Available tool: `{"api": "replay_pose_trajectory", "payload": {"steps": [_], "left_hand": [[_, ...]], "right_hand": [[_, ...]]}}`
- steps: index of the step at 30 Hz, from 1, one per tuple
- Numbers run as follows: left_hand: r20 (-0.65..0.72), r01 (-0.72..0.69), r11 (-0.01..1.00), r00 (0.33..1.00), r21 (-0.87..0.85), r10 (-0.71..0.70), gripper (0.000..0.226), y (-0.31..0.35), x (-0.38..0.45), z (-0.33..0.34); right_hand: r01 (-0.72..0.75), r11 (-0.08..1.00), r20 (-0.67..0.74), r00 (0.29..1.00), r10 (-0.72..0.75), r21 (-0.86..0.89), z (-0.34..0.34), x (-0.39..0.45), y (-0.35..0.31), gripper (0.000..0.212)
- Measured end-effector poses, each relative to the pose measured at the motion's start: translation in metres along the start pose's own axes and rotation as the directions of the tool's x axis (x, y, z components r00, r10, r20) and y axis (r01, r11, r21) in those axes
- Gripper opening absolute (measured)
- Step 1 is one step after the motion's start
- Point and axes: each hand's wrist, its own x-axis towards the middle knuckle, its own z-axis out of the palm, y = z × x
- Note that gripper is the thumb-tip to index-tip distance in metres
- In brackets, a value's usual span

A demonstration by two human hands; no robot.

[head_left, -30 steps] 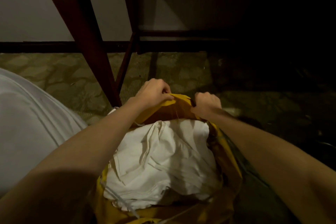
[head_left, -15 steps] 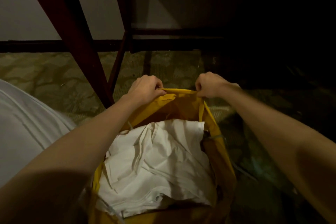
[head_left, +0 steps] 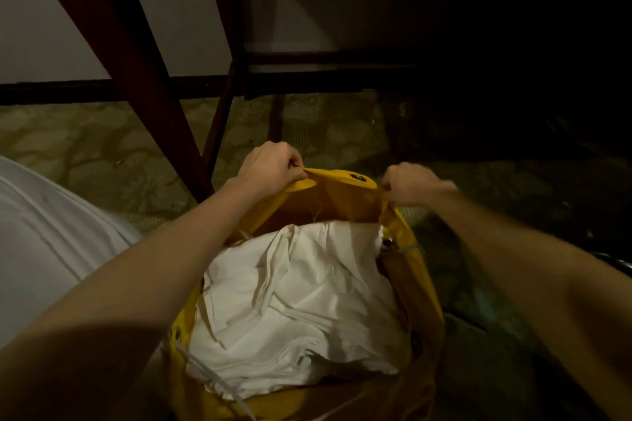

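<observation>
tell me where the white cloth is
Head view, lower centre: the white cloth lies inside the yellow bag, below the rim gripped by the left hand and right hand.

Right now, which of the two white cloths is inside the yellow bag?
The crumpled white linen in the middle fills the yellow bag. The other, the smooth white sheet, lies outside it at the far left.

My right hand (head_left: 412,186) is blurred, my fingertips on it and on my left hand (head_left: 270,169) curl out of sight at the rim of the yellow bag (head_left: 342,178), whose lower end the picture's bottom edge cuts off, and the floor (head_left: 513,161) at right is too dark to read.
</observation>
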Motion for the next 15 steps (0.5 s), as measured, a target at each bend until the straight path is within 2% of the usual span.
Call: {"api": "replay_pose_trajectory", "payload": {"steps": [3, 6, 8, 10, 12, 15], "left_hand": [[0.021, -0.035, 0.996, 0.999, 0.079, 0.033, 0.017, 0.007, 0.001, 0.0], [0.029, -0.115, 0.985, 0.993, 0.129, 0.112, 0.016, 0.022, 0.002, 0.003], [0.017, -0.202, 0.969, 0.979, 0.14, 0.201, 0.03, 0.035, 0.002, 0.006], [-0.006, -0.3, 0.941, 0.953, 0.155, 0.304, 0.042, 0.051, 0.004, 0.011], [-0.044, -0.348, 0.92, 0.932, 0.178, 0.361, 0.035, 0.065, 0.005, 0.015], [-0.048, -0.309, 0.937, 0.946, 0.161, 0.32, 0.024, 0.072, 0.011, 0.015]], "right_hand": [[0.057, 0.998, 0.142, 0.988, -0.059, 0.016, -0.029, -0.004, 0.011, 0.021], [0.043, 0.997, 0.24, 0.969, -0.058, 0.067, -0.046, -0.007, 0.021, 0.024], [0.042, 0.995, 0.273, 0.96, -0.066, 0.095, -0.054, -0.008, 0.023, 0.025], [0.044, 0.991, 0.251, 0.965, -0.074, 0.124, -0.062, -0.009, 0.021, 0.031], [0.048, 0.991, 0.199, 0.977, -0.073, 0.127, -0.066, -0.011, 0.018, 0.033], [0.022, 0.993, 0.119, 0.992, -0.037, 0.12, -0.057, -0.019, 0.016, 0.031]]}}
